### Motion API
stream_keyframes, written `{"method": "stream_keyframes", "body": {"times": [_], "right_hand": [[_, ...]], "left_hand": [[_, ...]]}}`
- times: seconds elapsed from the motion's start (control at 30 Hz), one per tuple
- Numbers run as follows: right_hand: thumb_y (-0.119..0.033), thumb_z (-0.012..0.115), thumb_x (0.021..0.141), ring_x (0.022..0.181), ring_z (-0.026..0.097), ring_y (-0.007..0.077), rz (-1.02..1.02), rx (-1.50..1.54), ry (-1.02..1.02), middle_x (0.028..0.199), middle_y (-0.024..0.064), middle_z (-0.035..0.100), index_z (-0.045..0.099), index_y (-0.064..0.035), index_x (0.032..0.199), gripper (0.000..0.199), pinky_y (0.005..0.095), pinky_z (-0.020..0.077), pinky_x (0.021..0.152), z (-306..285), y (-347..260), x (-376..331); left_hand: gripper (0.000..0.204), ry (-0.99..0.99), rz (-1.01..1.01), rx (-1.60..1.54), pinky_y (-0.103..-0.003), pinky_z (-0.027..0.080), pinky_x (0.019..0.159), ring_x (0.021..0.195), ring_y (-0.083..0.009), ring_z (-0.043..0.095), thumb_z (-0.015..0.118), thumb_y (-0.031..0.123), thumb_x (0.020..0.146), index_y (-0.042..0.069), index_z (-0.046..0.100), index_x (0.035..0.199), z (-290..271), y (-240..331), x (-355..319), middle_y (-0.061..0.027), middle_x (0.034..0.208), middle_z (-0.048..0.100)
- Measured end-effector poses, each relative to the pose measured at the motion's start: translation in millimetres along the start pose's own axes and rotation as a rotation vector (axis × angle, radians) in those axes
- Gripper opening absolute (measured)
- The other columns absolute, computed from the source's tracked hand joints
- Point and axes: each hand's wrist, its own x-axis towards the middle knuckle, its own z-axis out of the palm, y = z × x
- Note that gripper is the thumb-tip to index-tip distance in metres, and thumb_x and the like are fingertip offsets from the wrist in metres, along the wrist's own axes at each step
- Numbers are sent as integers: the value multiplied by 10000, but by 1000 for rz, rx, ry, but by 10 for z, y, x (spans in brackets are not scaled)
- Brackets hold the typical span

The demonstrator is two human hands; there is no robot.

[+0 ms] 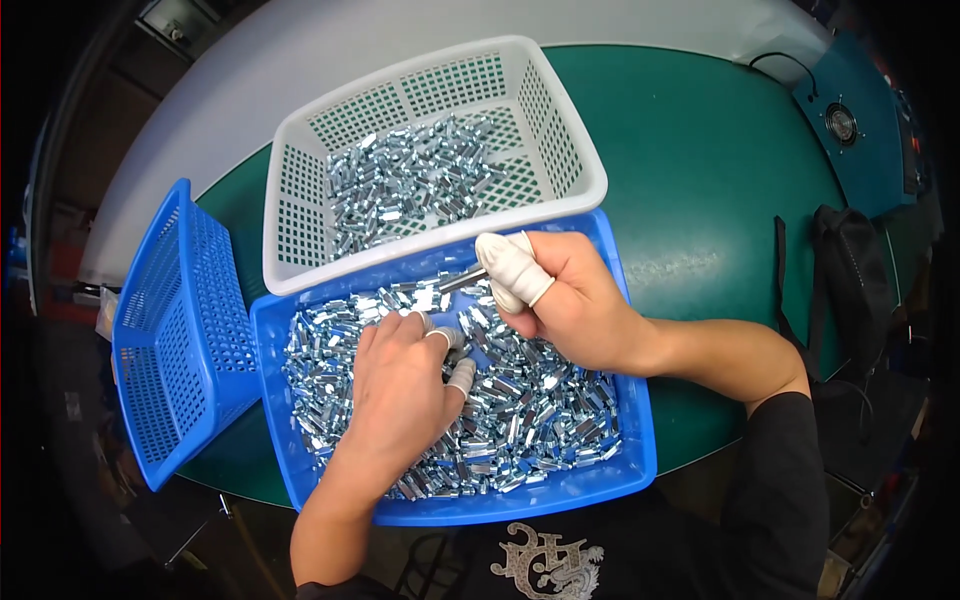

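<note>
A blue basket (222, 290) stands tilted on its side at the left of the green bench (720, 180). At the far right is a teal box (862, 165) with a round fan (841, 123) and black cable (790, 57); nearer, a black bag (850, 270) by the bench's right edge.

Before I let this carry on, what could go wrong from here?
The slim metal rod pinched in the right hand might slip and drop among the loose metal parts. The white finger cots could snag or tear on those parts, especially where the left hand reaches into them. The blue perforated basket, tipped onto its side by the tray, might topple if bumped.
</note>
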Motion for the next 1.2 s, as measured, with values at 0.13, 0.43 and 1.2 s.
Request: {"method": "stream_keyframes", "body": {"times": [0.13,0.43,1.2], "right_hand": [[-296,419,984,483,375,40,15,34,-3,540,-23,444,456,-73,637,414,218,314,445,-12,0,-32],[-276,422,983,473,368,48,0,16,52,537,-23,435,462,-69,635,406,227,308,440,-22,26,-4],[-257,420,983,536,450,53,41,-38,-263,602,-9,511,556,-20,775,343,226,373,493,-9,43,-64]], "left_hand": [[134,-55,-27,-58,-392,404,766,799,-291,538,669,121,718,39,661,824,28,-24,29,-122,781,575],[179,299,-156,-950,-247,470,740,802,-119,592,639,-13,822,11,507,939,-75,-113,29,-43,893,574],[133,171,-246,-1365,-268,491,672,731,-150,636,693,11,781,-32,616,882,-36,24,-44,-102,793,663]]}}
